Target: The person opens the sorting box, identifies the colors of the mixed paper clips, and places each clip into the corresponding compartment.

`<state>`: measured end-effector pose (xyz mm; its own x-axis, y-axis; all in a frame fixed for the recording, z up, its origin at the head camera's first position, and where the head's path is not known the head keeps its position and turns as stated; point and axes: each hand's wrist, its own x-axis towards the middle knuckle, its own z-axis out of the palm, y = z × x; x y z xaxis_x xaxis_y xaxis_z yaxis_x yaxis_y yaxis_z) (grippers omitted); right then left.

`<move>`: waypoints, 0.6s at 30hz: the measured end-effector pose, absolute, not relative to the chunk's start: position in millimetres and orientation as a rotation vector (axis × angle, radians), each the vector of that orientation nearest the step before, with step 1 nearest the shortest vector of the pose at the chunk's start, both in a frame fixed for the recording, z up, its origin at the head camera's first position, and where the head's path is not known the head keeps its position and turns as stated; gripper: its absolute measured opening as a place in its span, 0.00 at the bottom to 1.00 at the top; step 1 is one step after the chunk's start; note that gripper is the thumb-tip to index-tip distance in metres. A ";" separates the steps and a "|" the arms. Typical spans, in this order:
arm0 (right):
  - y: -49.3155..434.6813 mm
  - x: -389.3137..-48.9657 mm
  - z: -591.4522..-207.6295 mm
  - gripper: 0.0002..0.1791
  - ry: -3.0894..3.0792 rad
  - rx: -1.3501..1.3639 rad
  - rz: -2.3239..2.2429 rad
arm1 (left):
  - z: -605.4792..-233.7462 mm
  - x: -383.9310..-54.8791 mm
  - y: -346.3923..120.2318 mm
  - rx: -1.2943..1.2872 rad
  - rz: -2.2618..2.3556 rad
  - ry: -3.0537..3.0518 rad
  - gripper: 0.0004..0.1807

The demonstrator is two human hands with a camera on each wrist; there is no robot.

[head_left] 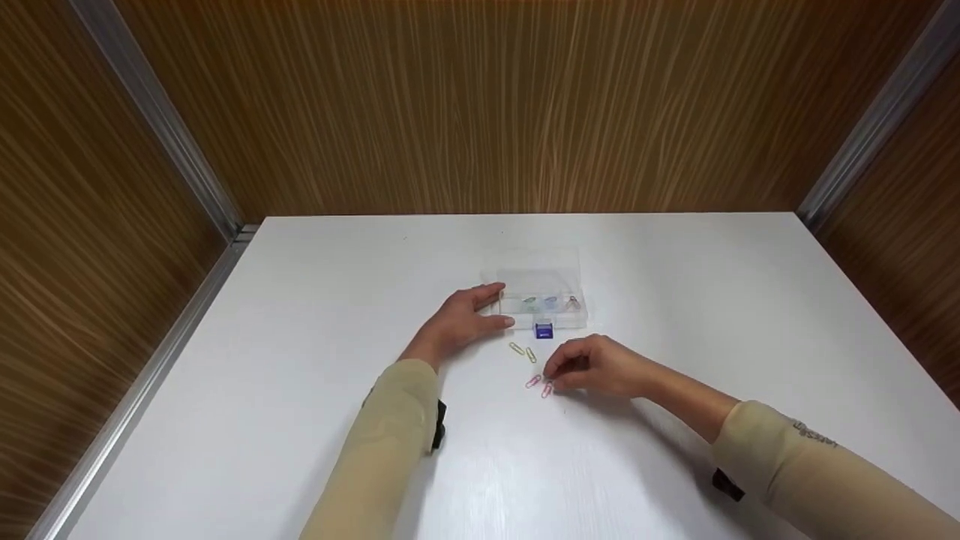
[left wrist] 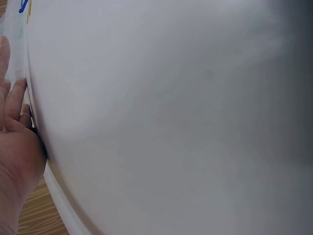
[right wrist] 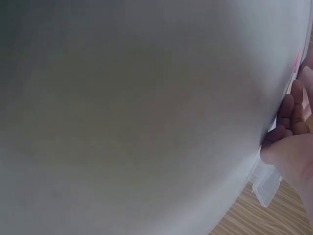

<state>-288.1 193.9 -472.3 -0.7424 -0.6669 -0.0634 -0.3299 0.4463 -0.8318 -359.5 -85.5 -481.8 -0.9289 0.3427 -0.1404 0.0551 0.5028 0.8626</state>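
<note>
A clear plastic box [head_left: 544, 321] with its lid [head_left: 536, 259] raised stands on the white table. Its compartments hold green clips [head_left: 529, 301], blue clips [head_left: 550, 301] and a dark, thin item [head_left: 572, 302]. My left hand [head_left: 466, 315] rests at the box's left end, fingers extended along the side and thumb by the front. In front of the box, my right hand [head_left: 600, 366] has curled fingers, with index and thumb tips pinching one end of a pink paper clip [head_left: 547, 390]. Another pink paper clip [head_left: 533, 381] lies just left of it.
Two yellow paper clips [head_left: 523, 352] lie between the box and the pink ones. A purple latch [head_left: 544, 331] sticks out from the box's front. The white table [head_left: 300, 360] is bounded by wood-grain panels [head_left: 480, 112] at the back and both sides.
</note>
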 end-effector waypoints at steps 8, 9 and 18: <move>194.8 -290.3 -475.8 0.09 2.320 -0.819 -1.209 | -482.5 -360.7 -86.5 0.351 1.387 2.458 0.42; 195.1 -290.7 -476.0 0.09 2.317 -0.817 -1.213 | -481.8 -360.9 -86.6 0.348 1.388 2.457 0.42; 195.3 -290.1 -479.2 0.12 2.308 -0.848 -1.233 | -479.8 -360.1 -87.0 0.352 1.369 2.462 0.42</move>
